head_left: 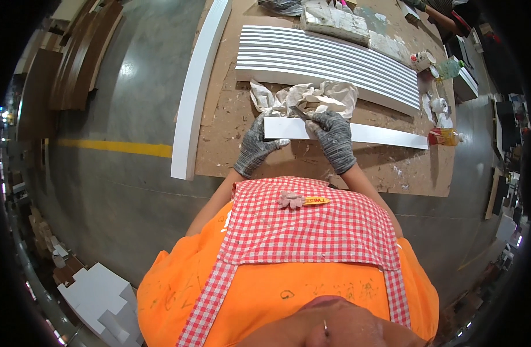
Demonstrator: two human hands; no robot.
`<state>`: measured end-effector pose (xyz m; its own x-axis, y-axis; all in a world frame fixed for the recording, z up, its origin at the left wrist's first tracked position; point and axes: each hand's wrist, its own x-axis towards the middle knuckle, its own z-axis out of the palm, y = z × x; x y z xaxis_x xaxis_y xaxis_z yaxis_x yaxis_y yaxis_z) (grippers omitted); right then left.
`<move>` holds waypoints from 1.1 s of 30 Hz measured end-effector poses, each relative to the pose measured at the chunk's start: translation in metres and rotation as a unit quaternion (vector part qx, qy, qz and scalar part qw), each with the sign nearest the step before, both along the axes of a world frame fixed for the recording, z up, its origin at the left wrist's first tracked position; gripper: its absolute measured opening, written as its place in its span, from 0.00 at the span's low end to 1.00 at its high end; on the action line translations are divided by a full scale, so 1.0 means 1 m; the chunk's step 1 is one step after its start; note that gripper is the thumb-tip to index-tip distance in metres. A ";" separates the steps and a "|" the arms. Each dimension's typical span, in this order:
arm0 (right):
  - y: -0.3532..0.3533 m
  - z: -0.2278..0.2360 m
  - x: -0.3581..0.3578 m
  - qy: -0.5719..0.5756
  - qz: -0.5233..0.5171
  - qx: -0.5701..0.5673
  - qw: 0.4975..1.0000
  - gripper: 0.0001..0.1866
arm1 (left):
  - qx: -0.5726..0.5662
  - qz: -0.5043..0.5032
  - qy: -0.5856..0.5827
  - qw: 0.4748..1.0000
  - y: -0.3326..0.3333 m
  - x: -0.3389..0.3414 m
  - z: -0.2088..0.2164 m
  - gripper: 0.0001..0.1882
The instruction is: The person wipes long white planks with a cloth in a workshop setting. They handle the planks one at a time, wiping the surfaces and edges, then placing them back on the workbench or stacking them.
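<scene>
A long narrow white board (381,136) lies across the near part of the worktable. My left hand (257,147), in a grey work glove, grips the board's left end, its thumb along the near edge. My right hand (333,140), gloved the same way, is closed over the board a little farther right. From its fingers a small dark flat-bladed tool (299,113) points up and left; its handle is hidden in the hand. A crumpled off-white cloth (340,95) lies just beyond both hands.
Several white boards (329,66) lie side by side behind the cloth. Another long white board (199,92) runs along the table's left edge. Wrapped blocks (335,23) sit farther back. Bottles (444,137) and cups (421,61) stand at right. A person's arm (441,18) shows at far right.
</scene>
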<state>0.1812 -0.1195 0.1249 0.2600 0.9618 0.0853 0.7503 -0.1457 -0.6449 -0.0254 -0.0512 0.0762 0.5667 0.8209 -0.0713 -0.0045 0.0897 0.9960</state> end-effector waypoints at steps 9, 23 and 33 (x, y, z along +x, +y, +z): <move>0.021 0.035 -0.032 -0.039 0.030 -0.055 0.997 0.11 | -0.052 0.034 -0.030 0.998 -0.018 -0.001 0.007 0.38; 0.015 0.067 -0.056 -0.114 0.109 -0.033 0.987 0.10 | -0.077 0.004 0.019 0.997 -0.013 -0.005 0.021 0.30; 0.009 0.059 -0.050 -0.080 0.084 0.029 0.993 0.10 | 0.051 -0.003 0.003 0.999 -0.003 0.001 0.018 0.28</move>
